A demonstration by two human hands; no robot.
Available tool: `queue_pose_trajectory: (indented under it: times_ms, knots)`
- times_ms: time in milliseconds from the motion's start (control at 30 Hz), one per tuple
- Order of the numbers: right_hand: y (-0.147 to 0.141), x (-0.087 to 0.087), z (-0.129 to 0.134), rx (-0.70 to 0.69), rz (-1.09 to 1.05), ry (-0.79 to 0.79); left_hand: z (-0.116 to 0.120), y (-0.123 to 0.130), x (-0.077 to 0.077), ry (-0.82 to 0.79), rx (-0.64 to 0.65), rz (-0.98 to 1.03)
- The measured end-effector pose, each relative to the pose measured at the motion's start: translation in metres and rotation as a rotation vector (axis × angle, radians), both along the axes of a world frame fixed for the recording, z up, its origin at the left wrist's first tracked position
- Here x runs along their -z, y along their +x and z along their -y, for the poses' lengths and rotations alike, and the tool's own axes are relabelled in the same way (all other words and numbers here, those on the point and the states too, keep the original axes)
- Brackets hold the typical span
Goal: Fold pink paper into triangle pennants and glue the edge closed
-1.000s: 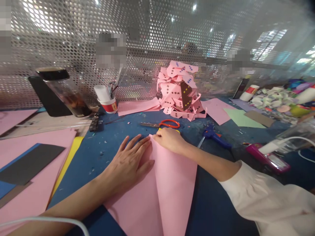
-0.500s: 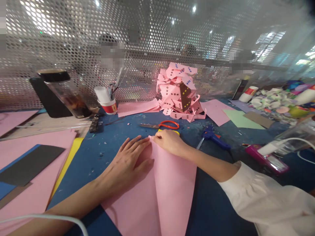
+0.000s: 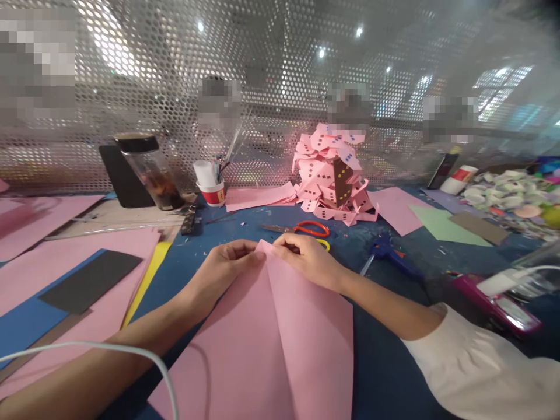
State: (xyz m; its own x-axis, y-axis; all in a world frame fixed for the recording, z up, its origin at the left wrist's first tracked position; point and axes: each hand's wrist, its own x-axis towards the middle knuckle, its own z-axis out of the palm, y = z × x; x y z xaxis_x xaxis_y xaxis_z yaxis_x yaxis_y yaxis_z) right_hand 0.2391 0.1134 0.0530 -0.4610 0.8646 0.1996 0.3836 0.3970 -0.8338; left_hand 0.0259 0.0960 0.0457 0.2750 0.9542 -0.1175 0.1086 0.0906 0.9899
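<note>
A large pink sheet of paper (image 3: 245, 350) with a lengthwise crease lies in front of me, its far end narrowing between my hands. My left hand (image 3: 230, 262) pinches the far left edge between thumb and fingers. On the other side of the crease, my right hand (image 3: 306, 256) grips the same end, fingers curled over it. Just beyond my hands are scissors with red handles (image 3: 312, 228), and a yellow handle (image 3: 324, 244) is partly hidden behind my right hand. A blue glue gun (image 3: 396, 256) rests to the right.
A pink paper model with dark dots (image 3: 324, 169) stands at the back by a perforated metal screen. Pink, blue and black sheets (image 3: 94, 280) lie left, near a jar (image 3: 157, 175) and a cup of tools (image 3: 210, 191). A magenta device (image 3: 499, 303) is at right; a white cable (image 3: 149, 353) crosses my left forearm.
My left hand has gone from lying flat on the paper to pinching its far edge. The paper's left side has spread outward. The camera view has shifted a little left and up.
</note>
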Motion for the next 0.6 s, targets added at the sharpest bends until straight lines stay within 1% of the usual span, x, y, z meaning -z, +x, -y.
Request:
queue_pose_trajectory:
  times_ms: [100, 233, 400, 600]
  knots:
    - [-0.0017, 0.0008, -0.0026, 0.014, -0.091, -0.004, 0.0015, 0.0027, -0.0012, -0.029, -0.007, 0.05]
    - [-0.0026, 0.0029, -0.0068, 0.013, -0.164, -0.033, 0.0016, 0.0053, -0.0019, -0.025, -0.023, 0.076]
    - [-0.0034, 0.0037, -0.0071, 0.02, -0.174, -0.104, 0.0016, 0.0043, -0.0023, 0.006, -0.041, 0.052]
    - [-0.0069, 0.0057, -0.0055, 0.014, -0.202, -0.09, 0.0009, 0.0044, -0.0005, 0.064, -0.04, 0.012]
